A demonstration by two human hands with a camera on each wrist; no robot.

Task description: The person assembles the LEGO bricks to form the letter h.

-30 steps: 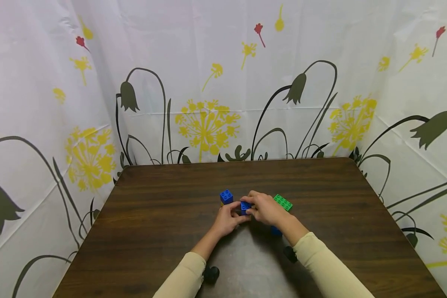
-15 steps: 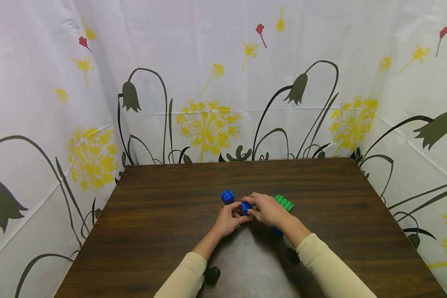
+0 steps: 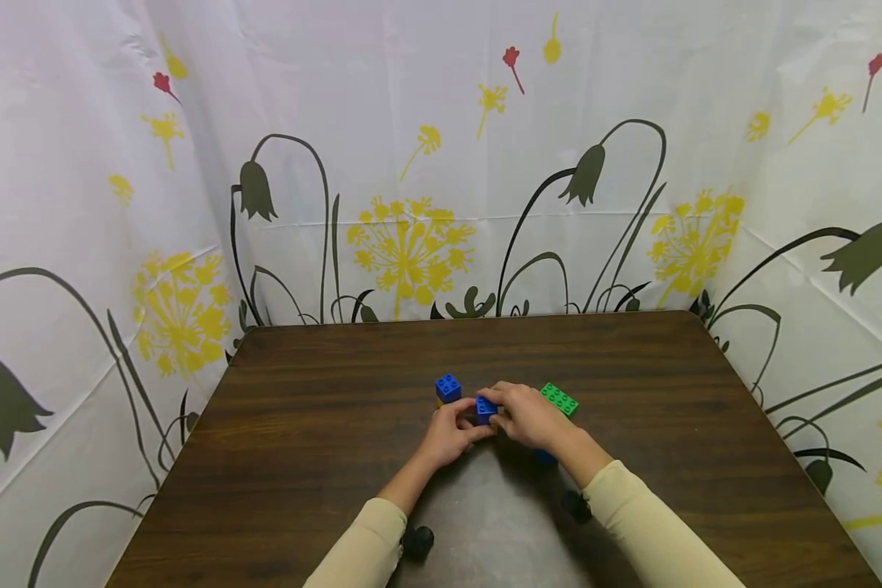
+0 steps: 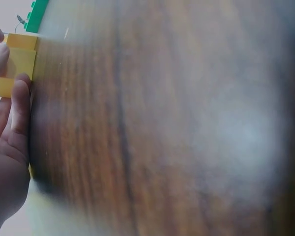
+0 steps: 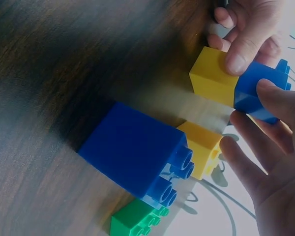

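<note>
In the head view my left hand (image 3: pixel 445 434) and right hand (image 3: pixel 531 415) meet at a small blue brick (image 3: pixel 486 410) near the middle of the table. The right wrist view shows this blue brick stacked on a yellow brick (image 5: pixel 212 78). My left hand (image 5: pixel 258 27) pinches the yellow one, its thumb laid across the side. Thumb and fingers of my right hand (image 5: pixel 280 162) grip the blue one. Fingers hide parts of both bricks.
Left of the hands stands another blue brick (image 3: pixel 447 387) on something yellow. A green brick (image 3: pixel 559 399) lies behind the right hand. Beneath the right wrist sits a blue brick (image 5: pixel 132 150), with a yellow brick (image 5: pixel 201 145) beyond it. A patterned curtain (image 3: pixel 441 163) borders the table.
</note>
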